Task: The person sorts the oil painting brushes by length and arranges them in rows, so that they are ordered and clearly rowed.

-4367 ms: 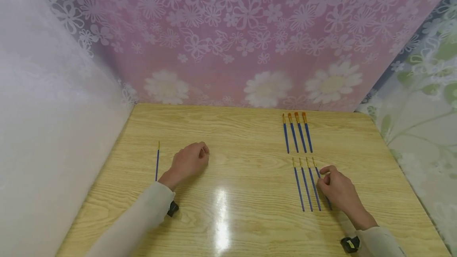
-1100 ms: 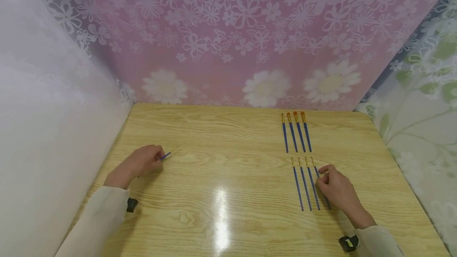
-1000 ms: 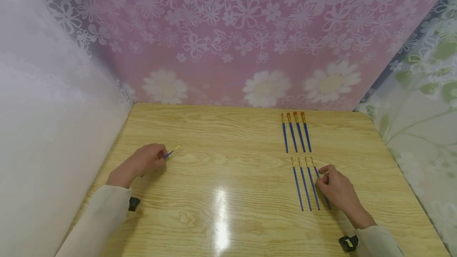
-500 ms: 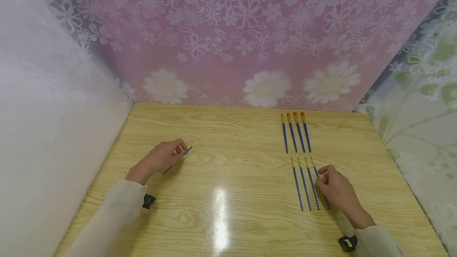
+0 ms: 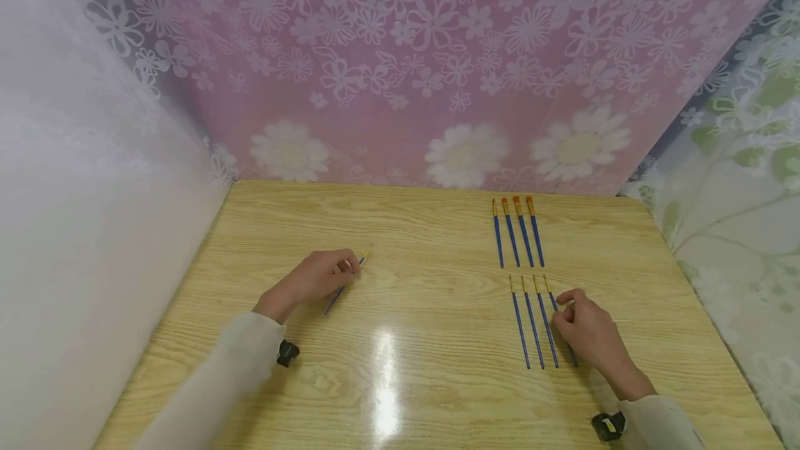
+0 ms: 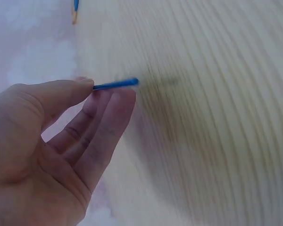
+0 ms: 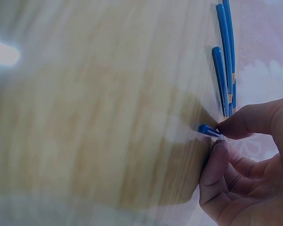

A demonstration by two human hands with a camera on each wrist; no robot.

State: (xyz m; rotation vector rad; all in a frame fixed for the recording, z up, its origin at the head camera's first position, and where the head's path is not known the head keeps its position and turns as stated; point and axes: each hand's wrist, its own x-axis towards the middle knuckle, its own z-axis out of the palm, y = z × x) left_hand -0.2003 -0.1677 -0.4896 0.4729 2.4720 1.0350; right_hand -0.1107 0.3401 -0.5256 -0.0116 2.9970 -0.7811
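Observation:
My left hand [image 5: 309,278] pinches a thin blue paintbrush [image 5: 334,301] between thumb and fingers, left of the table's middle. Its fine gold-coloured tip slants away to the upper right. The left wrist view shows the blue handle end [image 6: 117,84] jutting past my thumb, with the hand's shadow on the wood. On the right, my right hand [image 5: 594,330] holds the rightmost brush [image 5: 550,288] of the near row by its handle. That brush's blue end [image 7: 207,130] pokes out between thumb and finger in the right wrist view. Three thin brushes [image 5: 533,325] lie parallel just left of it.
Farther back, several wider brushes [image 5: 519,231] with orange-brown bristles lie in a second row near the table's far edge. Patterned cloth [image 5: 400,89] hangs behind the wooden table [image 5: 425,353], and pale walls [image 5: 81,228] close in both sides.
From the table's left, my left hand has picked up the lone thin paintbrush and carried it rightward, its tip swinging more away from me. My right hand has stayed in place.

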